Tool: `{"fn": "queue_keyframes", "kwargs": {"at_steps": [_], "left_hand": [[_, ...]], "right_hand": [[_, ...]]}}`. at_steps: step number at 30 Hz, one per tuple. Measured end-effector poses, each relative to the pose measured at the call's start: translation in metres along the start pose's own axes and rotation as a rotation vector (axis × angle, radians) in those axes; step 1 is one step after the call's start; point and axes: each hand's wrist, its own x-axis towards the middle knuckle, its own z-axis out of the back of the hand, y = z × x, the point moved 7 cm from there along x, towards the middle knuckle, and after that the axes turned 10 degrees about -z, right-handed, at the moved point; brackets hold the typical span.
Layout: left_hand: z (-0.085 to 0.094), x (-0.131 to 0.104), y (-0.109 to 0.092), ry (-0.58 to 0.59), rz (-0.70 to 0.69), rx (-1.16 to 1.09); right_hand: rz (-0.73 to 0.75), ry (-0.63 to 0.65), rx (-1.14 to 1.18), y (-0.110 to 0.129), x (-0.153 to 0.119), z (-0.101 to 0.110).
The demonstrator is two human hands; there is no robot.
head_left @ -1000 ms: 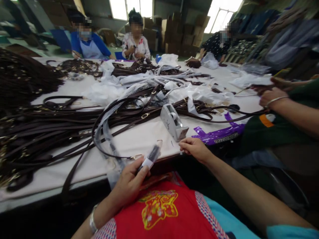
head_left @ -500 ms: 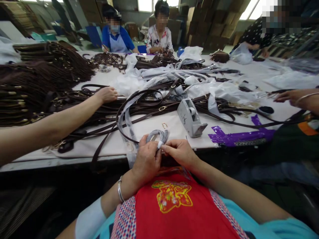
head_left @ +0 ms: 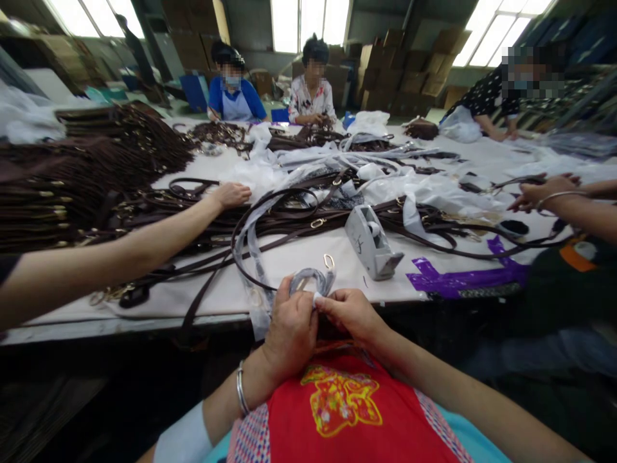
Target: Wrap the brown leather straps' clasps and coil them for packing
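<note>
Grey plastic-wrapped coil (head_left: 329,281), lower centre, may spring open if the clasping left hand (head_left: 292,325) or tightly pinching right hand (head_left: 355,314) slackens.

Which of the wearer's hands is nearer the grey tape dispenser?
Right. The right hand is on the near side of the tape dispenser; the left hand is farther left.
</note>
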Motion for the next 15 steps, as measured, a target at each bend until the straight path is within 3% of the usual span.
{"fn": "queue_keyframes", "kwargs": {"at_steps": [4, 11, 15], "left_hand": [[0.000, -0.009, -0.001, -0.042, -0.025, 0.029], [-0.011, -0.021, 0.012, -0.205, -0.090, 0.098], [-0.015, -0.023, 0.013, -0.166, -0.155, 0.023]], "right_hand": [[-0.060, 0.042, -0.032, -0.006, 0.002, -0.007], [0.026, 0.138, -0.068, -0.006, 0.006, -0.018], [-0.004, 0.208, -0.019, -0.013, 0.009, -0.022]]}}
